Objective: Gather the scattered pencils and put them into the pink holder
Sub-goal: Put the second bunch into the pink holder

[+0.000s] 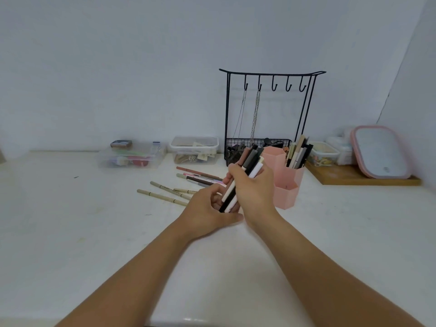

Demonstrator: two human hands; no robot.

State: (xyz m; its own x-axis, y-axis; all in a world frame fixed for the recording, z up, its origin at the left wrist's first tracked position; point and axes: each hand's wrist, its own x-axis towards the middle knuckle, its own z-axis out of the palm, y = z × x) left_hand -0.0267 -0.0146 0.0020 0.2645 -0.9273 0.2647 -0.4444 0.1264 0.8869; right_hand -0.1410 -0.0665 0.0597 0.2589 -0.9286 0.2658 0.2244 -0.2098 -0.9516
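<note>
With the right hand [253, 187] gripping the pencil bundle [243, 178] and the left hand [210, 208] cupping its lower ends, square the ends before lowering into the pink holder [286, 182] at 3 o'clock.

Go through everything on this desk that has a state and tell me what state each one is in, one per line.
Right hand: grips a bundle of pencils, tilted.
Left hand: cups the bundle's lower ends.
Pink holder: upright, rear compartment holds pencils, front one looks empty.
Loose pencils: lying flat on the desk.
Jewelry stand: upright, two chains hanging.
Clear box: lid on.
</note>
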